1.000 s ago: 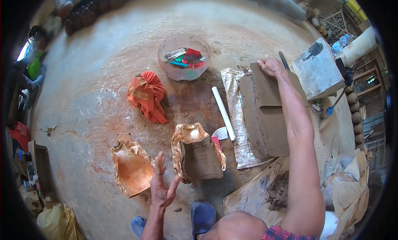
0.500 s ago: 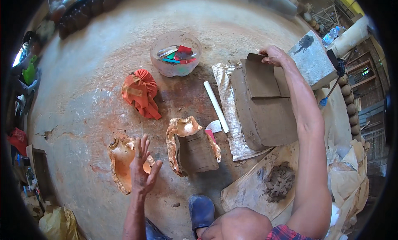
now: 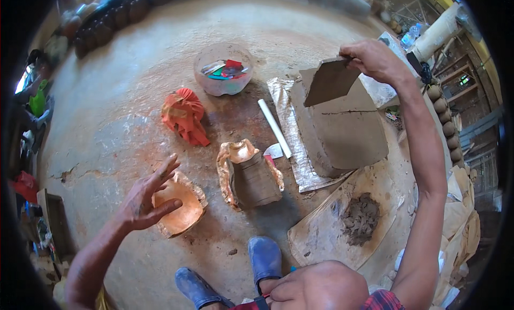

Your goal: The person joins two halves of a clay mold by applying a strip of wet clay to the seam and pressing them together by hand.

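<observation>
My right hand pinches the top edge of a thin brown clay slab, which tilts up off the large clay block. A cut line crosses the block's top beside the slab. On the left, my left hand hovers with fingers spread over an orange-stained hollow mould, hiding part of it; nothing is in this hand. Between the hands stands a second mould with a ridged layer of clay lying in it.
A silvery sheet lies under the clay block, with a white pipe beside it. Farther off are a clear tub of small tools and an orange cloth bundle. Clay scraps sit on a board near my blue clogs.
My right hand has raised the clay slab, so it now stands tilted away from the block. My left hand has shifted left and turned sideways, staying spread.
</observation>
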`<action>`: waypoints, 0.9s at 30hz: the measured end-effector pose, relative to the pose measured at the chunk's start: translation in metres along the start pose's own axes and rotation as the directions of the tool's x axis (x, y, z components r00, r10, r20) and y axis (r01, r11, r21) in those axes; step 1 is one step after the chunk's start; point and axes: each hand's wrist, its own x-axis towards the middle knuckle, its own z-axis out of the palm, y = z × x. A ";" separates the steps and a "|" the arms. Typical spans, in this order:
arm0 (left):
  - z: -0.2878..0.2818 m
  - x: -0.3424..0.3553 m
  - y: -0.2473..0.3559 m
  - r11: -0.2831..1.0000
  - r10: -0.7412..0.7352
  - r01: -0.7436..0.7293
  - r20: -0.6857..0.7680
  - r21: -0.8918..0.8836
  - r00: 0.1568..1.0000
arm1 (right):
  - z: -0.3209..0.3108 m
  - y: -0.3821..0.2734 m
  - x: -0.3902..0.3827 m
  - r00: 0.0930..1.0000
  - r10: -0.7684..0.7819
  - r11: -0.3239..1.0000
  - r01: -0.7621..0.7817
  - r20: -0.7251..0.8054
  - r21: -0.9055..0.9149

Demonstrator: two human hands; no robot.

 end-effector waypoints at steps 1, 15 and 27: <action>-0.007 -0.008 0.003 0.999 -0.035 0.037 0.058 -0.035 0.998 | -0.013 -0.020 0.006 0.993 -0.088 0.996 0.086 -0.076 -0.024; 0.045 -0.075 -0.109 -0.086 -0.210 -0.139 -0.118 -0.987 0.970 | -0.048 -0.333 0.119 0.419 -0.654 0.435 0.889 -0.630 0.140; 0.102 -0.081 -0.136 0.374 -0.672 -0.288 -0.472 -0.882 0.571 | 0.153 -0.378 0.120 0.672 -0.615 0.540 0.740 -0.412 0.401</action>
